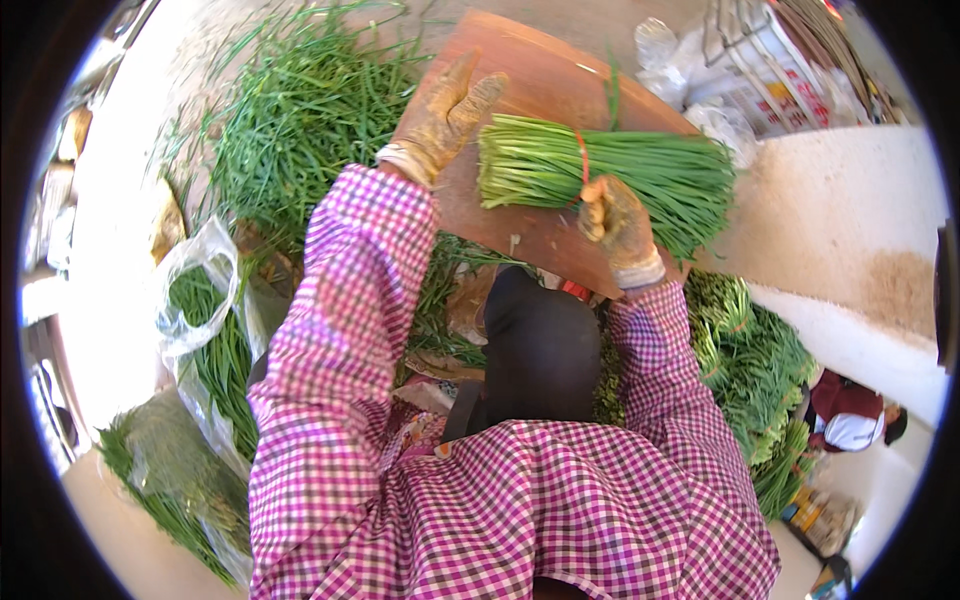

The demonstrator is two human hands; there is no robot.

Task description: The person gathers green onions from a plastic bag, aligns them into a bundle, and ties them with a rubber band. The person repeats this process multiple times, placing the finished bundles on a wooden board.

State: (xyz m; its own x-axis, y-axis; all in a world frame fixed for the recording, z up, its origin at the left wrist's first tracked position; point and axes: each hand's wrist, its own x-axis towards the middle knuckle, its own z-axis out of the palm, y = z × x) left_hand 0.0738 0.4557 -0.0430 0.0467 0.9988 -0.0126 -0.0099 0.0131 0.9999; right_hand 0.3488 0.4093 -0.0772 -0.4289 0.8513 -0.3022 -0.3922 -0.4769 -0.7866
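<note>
A thick bundle of green garlic chives lies across a reddish-brown wooden board, its pale cut ends pointing left. An orange-red band goes round it near the middle. My right hand, in a stained yellowish work glove, is at the bundle's near side with fingers curled at the lower end of the band; the fingertips seem to pinch it. My left hand, in a matching glove, is held over the board's left part, left of the cut ends, fingers apart and holding nothing.
Loose green leaves are heaped at the upper left. Chives in clear plastic bags stand at the left. More tied bundles are stacked at the right, beside a pale ledge. A person is farther off at the right.
</note>
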